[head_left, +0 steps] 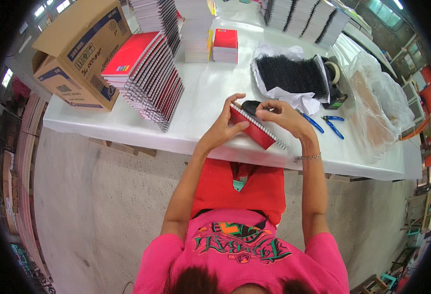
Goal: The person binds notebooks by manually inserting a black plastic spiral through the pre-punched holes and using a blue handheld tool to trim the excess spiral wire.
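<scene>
- Concrete floor (102, 196), smooth and grey, runs beneath a pale, glossy-covered surface (205, 81); the dark lens rim cuts off the room's edges.
- A black rounded object (250, 107) is partly hidden behind the right hand (286, 117) and hard to identify.
- That hand's thumb and fingers curl close at the spine; I cannot tell whether its grip is apart or clamped on anything.
- The left hand (221, 126) has its grip clamped on a red notebook (255, 131), held above the surface's near edge.
- Thin spiral wire (281, 145) sticks out past the notebook's near end, its loops blurred.
- The notebook's long axis slants from far left to near right, wire end toward the person's right.
- Beyond lie springy black coils (294, 73) on crumpled white paper (304, 104), beside wrinkled clear plastic (384, 98).
</scene>
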Motion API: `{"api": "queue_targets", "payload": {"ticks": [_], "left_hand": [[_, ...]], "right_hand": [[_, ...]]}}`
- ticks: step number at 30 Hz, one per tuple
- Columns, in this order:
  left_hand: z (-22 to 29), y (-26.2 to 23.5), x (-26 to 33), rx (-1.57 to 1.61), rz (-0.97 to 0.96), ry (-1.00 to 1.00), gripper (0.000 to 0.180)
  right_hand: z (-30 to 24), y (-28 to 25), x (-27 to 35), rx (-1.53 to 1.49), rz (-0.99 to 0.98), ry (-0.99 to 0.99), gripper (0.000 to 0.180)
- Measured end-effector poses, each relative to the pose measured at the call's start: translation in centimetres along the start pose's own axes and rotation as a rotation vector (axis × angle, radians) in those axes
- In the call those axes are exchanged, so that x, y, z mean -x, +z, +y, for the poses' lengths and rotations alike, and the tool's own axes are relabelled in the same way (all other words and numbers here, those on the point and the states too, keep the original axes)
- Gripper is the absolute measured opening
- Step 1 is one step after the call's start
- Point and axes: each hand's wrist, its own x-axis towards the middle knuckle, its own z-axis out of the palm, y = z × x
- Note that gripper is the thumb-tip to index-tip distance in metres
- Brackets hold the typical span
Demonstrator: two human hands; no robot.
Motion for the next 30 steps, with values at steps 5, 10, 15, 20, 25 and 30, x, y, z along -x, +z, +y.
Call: {"api": "queue_targets", "payload": {"ticks": [5,10,15,20,25,30], "left_hand": [[0.3,0.3,-0.2,-0.088,-0.004,0.06,0.071],[-0.4,1.4,0.1,-0.006,0.128,-0.046,0.06],[-0.9,2.7,0.8,-0.128,0.436,0.007,0.043],[-1.1,2.4,1.0,-0.217,0.416,0.097,0.037],[0.0,2.2,0.9,-0.011,0.376,-0.104,0.023],[0.0,1.6,1.2,-0.114,0.355,-0.007,0.02]], "right_hand": [[0.6,0.6,-0.3,-0.208,0.031,0.007,0.029],[2.6,1.3,-0.9,0.059,0.435,-0.289,0.046],[7.2,0.1,2.2,0.223,0.77,-0.221,0.058],[11.0,0.1,6.5,0.837,0.888,0.079,0.06],[11.6,-0.6,7.0,0.749,0.91,0.057,0.05],[6.3,1.7,6.6,0.41,1.16,-0.053,0.048]]}}
